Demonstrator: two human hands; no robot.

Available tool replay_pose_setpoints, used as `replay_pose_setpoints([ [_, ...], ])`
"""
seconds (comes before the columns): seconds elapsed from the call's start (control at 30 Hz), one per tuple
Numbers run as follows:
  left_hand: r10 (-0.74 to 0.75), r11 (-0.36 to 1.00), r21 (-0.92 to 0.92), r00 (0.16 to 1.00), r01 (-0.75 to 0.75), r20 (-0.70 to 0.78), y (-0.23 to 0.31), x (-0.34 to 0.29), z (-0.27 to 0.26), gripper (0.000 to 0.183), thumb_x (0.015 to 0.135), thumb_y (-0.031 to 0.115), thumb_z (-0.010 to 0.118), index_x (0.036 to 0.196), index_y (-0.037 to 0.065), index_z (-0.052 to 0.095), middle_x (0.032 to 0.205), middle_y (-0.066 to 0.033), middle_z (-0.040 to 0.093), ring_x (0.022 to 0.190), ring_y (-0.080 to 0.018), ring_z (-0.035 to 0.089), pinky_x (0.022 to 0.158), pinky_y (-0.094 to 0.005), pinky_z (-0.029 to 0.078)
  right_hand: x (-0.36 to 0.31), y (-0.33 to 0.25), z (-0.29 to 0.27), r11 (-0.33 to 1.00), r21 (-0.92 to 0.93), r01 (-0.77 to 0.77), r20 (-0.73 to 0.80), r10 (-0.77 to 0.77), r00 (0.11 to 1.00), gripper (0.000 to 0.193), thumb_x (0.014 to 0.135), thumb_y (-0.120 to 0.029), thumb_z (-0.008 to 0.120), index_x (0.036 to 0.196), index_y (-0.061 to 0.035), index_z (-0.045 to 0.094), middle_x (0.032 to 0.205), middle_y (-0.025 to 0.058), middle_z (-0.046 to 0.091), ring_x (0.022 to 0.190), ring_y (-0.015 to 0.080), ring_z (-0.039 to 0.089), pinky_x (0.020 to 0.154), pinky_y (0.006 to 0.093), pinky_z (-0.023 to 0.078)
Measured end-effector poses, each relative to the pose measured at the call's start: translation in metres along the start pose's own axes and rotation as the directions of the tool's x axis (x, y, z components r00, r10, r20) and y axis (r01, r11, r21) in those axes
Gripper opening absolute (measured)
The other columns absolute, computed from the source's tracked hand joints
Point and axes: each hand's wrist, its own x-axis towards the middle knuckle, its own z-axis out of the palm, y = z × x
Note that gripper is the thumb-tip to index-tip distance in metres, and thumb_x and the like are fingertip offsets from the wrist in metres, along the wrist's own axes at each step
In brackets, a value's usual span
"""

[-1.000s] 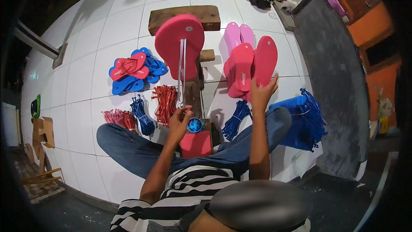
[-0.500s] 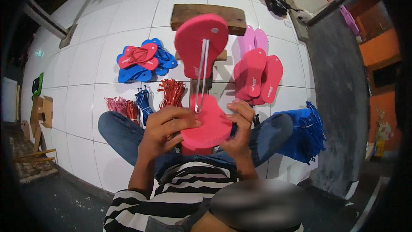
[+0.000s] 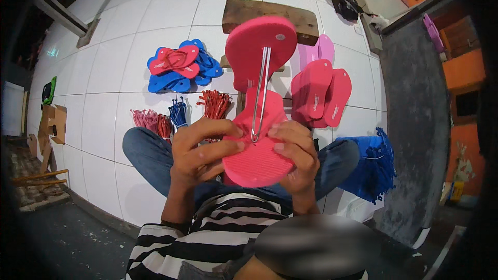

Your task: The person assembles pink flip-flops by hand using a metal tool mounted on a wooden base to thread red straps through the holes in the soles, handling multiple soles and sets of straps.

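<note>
My left hand (image 3: 199, 150) and my right hand (image 3: 299, 153) grip a pink flip-flop sole (image 3: 257, 165) from its two sides, fingers closed on the edges. Ribbed texture shows on its wider near end. A long, thin, doubled metal rod (image 3: 260, 91) slants down between my hands, its looped tip against or just above this sole. At its far end, the rod meets a second pink sole (image 3: 254, 57), which stands tilted in front of a wooden block (image 3: 295, 18). Whether the rod's tip enters the held sole, I cannot tell.
Pink soles (image 3: 312, 88) stand at right, lilac ones (image 3: 326, 47) behind. Finished blue and pink flip-flops (image 3: 171, 67) lie at left. Bundled red straps (image 3: 215, 105), blue straps (image 3: 178, 113) and pink straps (image 3: 145, 118) lie nearer. A large blue strap bundle (image 3: 371, 163) sits beside my right knee.
The held sole has tipped up, its far end now rising toward the other sole. My right hand has moved in closer to the rod's tip, and my left fingers have shifted along the edge.
</note>
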Motion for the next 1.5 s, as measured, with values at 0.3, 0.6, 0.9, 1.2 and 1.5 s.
replay_pose_setpoints([
  [0.3,-0.068,0.997,-0.051,0.995,0.064,-0.078,0.0,0.01,0.004,0.025,0.068,0.015,0.075,0.091,0.007,0.068,0.084,-0.014,0.065,0.066,-0.0207,0.064,0.055,-0.0271,0.05,0.011,-0.006,-0.001,0.991,0.038,-0.125,0.025,0.125,0.992,0.043,0.068,-0.007,0.074,0.108,-0.0066,0.057,0.106,0.0127,0.062,0.096,0.0304,0.061,0.082,0.0426,0.05],
  [0.6,-0.395,0.832,-0.438,0.918,0.342,-0.035,0.009,0.033,0.005,0.031,0.067,0.011,0.081,0.09,-0.002,0.065,0.082,-0.017,0.063,0.067,-0.0186,0.061,0.06,-0.0273,0.048,0.039,-0.046,-0.012,0.915,-0.086,-0.395,-0.077,0.389,0.918,0.052,0.071,-0.01,0.077,0.119,-0.0044,0.06,0.098,0.0115,0.051,0.088,0.0255,0.05,0.075,0.0354,0.044],
  [0.9,-0.643,0.596,-0.547,0.757,0.588,0.114,0.023,0.03,0.005,0.029,0.078,0.003,0.075,0.102,-0.002,0.058,0.093,-0.0094,0.059,0.086,-0.0132,0.057,0.076,-0.0264,0.045,0.025,-0.038,0.0,0.817,0.075,-0.572,0.042,0.571,0.82,0.066,0.082,-0.003,0.068,0.139,0.0059,0.036,0.12,0.0148,0.047,0.107,0.0209,0.047,0.096,0.0318,0.038],
  [1.2,-0.742,0.488,-0.578,0.66,0.654,0.12,0.016,0.034,0.004,0.036,0.073,0.008,0.08,0.098,0.003,0.055,0.091,-0.0044,0.059,0.081,-0.0093,0.059,0.066,-0.0225,0.048,0.027,-0.038,0.006,0.85,-0.083,-0.521,-0.044,0.519,0.854,0.068,0.082,-0.007,0.068,0.141,0.0016,0.036,0.136,0.0211,0.038,0.121,0.0271,0.041,0.103,0.0367,0.033],
  [1.5,-0.721,0.589,-0.518,0.693,0.62,0.009,-0.013,0.053,0.025,0.035,0.073,0.012,0.081,0.095,0.007,0.054,0.086,0.0018,0.049,0.073,-0.005,0.052,0.059,-0.0182,0.043,0.034,0.013,0.028,0.843,-0.016,-0.538,-0.296,0.51,0.808,0.087,0.081,-0.034,0.073,0.148,-0.0075,0.025,0.141,0.0236,0.034,0.132,0.037,0.027,0.105,0.0454,0.029],
])
